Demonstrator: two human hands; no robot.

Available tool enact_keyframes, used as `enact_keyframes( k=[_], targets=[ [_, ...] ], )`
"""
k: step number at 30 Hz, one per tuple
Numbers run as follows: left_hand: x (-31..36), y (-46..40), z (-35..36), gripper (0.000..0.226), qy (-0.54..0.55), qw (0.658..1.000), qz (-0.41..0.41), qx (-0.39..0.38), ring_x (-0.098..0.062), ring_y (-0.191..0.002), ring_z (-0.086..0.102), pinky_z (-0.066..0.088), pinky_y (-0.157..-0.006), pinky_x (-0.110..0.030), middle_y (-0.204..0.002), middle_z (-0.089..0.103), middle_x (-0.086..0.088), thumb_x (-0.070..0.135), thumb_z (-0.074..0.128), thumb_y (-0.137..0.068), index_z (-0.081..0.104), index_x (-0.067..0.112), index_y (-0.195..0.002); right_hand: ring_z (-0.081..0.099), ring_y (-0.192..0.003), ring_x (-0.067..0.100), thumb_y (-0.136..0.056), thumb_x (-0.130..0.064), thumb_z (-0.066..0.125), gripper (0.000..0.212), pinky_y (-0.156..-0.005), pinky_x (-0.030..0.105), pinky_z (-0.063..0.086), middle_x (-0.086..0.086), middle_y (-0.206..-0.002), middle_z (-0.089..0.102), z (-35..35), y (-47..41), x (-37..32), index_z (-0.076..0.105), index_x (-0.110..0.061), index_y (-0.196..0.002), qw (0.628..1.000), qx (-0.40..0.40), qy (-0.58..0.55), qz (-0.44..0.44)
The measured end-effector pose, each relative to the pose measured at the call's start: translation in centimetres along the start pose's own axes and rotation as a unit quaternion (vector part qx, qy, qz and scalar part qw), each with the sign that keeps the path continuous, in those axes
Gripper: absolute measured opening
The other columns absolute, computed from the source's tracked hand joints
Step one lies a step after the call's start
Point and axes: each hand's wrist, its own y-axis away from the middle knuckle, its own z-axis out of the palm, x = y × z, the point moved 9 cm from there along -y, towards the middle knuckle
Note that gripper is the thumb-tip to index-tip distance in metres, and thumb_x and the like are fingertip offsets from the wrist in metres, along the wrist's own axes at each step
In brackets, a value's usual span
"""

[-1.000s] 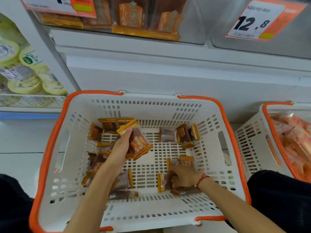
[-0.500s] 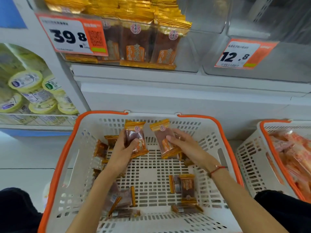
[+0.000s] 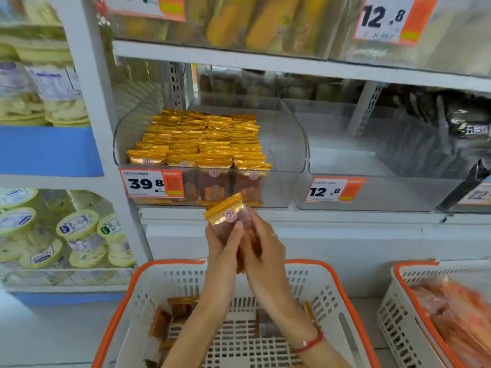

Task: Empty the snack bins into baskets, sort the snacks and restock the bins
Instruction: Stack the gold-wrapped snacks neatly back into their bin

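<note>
Gold-sealed snack packets [image 3: 230, 218], gripped between my left hand [image 3: 222, 244] and right hand [image 3: 261, 249], hover above the basket [image 3: 127, 301]. I judge restocking is underway; next they go upright into the clear bin [image 3: 281, 144].

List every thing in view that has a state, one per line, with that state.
left hand: gripping snack packets
right hand: gripping the same packets
snack packets: held together above the basket, below the bin
clear bin: partly filled, gold packets in upright rows, right side bare
neighbouring bin: no snacks visible inside
white basket: a few packets left on its floor
right basket: holds orange packs
</note>
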Motion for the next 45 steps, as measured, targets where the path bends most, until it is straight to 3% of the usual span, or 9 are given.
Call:
enact_keyframes(
  k=[4, 8, 12, 17, 20, 24, 32, 40, 45],
  targets=[
    [4.3, -0.8, 2.2, 0.022, 0.050, 0.997, 0.051, -0.031, 0.006, -0.078, 0.067, 0.051, -0.065, -0.011, -0.096, 0.068, 0.009, 0.023, 0.048, -0.097, 0.049, 0.032, -0.117, 0.038, -0.129, 0.003, -0.090, -0.055, 0.038, 0.048, -0.110, 0.037, 0.034, -0.024, -0.137, 0.043, -2.7, -2.1, -4.7, 0.032, -0.057, -0.138, 0.998, -0.018, 0.035, -0.052],
    [7.8, -2.2, 3.7, 0.045, 0.095, 0.991, 0.092, -0.028, 0.004, -0.104, 0.061, 0.043, -0.094, -0.024, -0.115, 0.066, 0.018, 0.044, 0.050, -0.083, 0.048, 0.041, -0.128, 0.050, -0.120, -0.003, -0.074, -0.043, 0.076, 0.069, -0.089, 0.016, 0.047, -0.019, -0.135, 0.047, -5.6, -4.5, -5.4, 0.040, -0.050, -0.133, 0.970, -0.030, -0.234, 0.057],
    [8.6, -3.3, 6.5, 0.041, 0.072, 0.990, 0.112, -0.035, 0.011, -0.102, 0.059, 0.046, -0.079, -0.004, -0.123, 0.060, 0.018, 0.044, 0.047, -0.093, 0.040, 0.042, -0.134, 0.066, -0.104, 0.009, -0.075, -0.035, 0.062, 0.050, -0.087, 0.028, 0.053, -0.009, -0.114, 0.069, -4.5, -5.7, -5.4, 0.055, -0.031, -0.124, 0.927, -0.026, -0.366, 0.078],
    [10.6, -5.6, 5.7, 0.042, -0.037, 0.992, 0.096, -0.075, -0.008, -0.112, 0.059, 0.051, -0.087, -0.021, -0.116, 0.061, 0.014, 0.051, 0.068, -0.083, 0.047, 0.046, -0.118, 0.063, -0.114, 0.018, -0.077, -0.045, 0.070, 0.053, -0.098, 0.042, 0.049, -0.004, -0.119, 0.068, -6.1, -7.7, -4.4, 0.056, -0.028, -0.125, 0.929, 0.011, -0.365, 0.066],
    [14.1, -7.7, 5.1, 0.059, -0.135, 0.972, 0.112, -0.157, -0.009, -0.103, 0.064, 0.053, -0.070, -0.015, -0.114, 0.060, 0.019, 0.040, 0.074, -0.068, 0.049, 0.046, -0.121, 0.062, -0.111, 0.010, -0.069, -0.058, 0.075, 0.060, -0.093, 0.031, 0.050, -0.012, -0.113, 0.069, -7.1, -9.1, -4.5, 0.056, -0.033, -0.121, 0.944, -0.013, -0.326, 0.043],
    [16.3, -10.7, 6.1, 0.054, -0.277, 0.927, 0.135, -0.212, -0.001, -0.096, 0.066, 0.054, -0.071, -0.014, -0.112, 0.066, 0.010, 0.034, 0.073, -0.075, 0.053, 0.028, -0.125, 0.059, -0.091, -0.016, -0.096, -0.024, 0.051, 0.029, -0.073, 0.005, 0.047, -0.019, -0.110, 0.062, -7.4, -12.0, -5.6, 0.045, -0.032, -0.123, 0.975, -0.070, -0.211, 0.006],
    [16.9, -18.6, 5.7, 0.044, -0.330, 0.909, 0.186, -0.171, 0.002, -0.097, 0.057, 0.048, -0.078, -0.005, -0.113, 0.058, 0.007, 0.021, 0.063, -0.092, 0.038, 0.016, -0.128, 0.030, -0.139, 0.018, -0.090, -0.069, 0.027, 0.077, -0.113, 0.032, 0.022, 0.002, -0.150, 0.036, -11.2, -15.3, -3.7, 0.018, -0.025, -0.152, 0.945, 0.085, 0.282, -0.141],
    [15.5, -25.3, 10.3, 0.053, -0.422, 0.853, 0.252, -0.177, -0.010, -0.112, 0.049, 0.036, -0.069, 0.007, -0.126, 0.050, 0.000, 0.016, 0.058, -0.096, 0.032, 0.011, -0.143, 0.055, -0.116, 0.011, -0.091, -0.069, 0.026, 0.067, -0.069, 0.025, 0.053, -0.009, -0.133, 0.055, -10.7, -15.4, -2.8, 0.035, -0.029, -0.144, 0.913, 0.109, 0.364, -0.149],
    [14.3, -28.7, 10.6, 0.064, -0.517, 0.802, 0.251, -0.160, -0.024, -0.130, 0.041, 0.025, -0.069, 0.001, -0.147, 0.040, -0.009, 0.017, 0.056, -0.097, 0.021, 0.015, -0.151, 0.053, -0.118, 0.007, -0.087, -0.074, 0.024, 0.069, -0.066, 0.025, 0.051, -0.015, -0.136, 0.051, -10.4, -15.5, -2.6, 0.028, -0.037, -0.145, 0.912, 0.089, 0.374, -0.143]
  ],
)
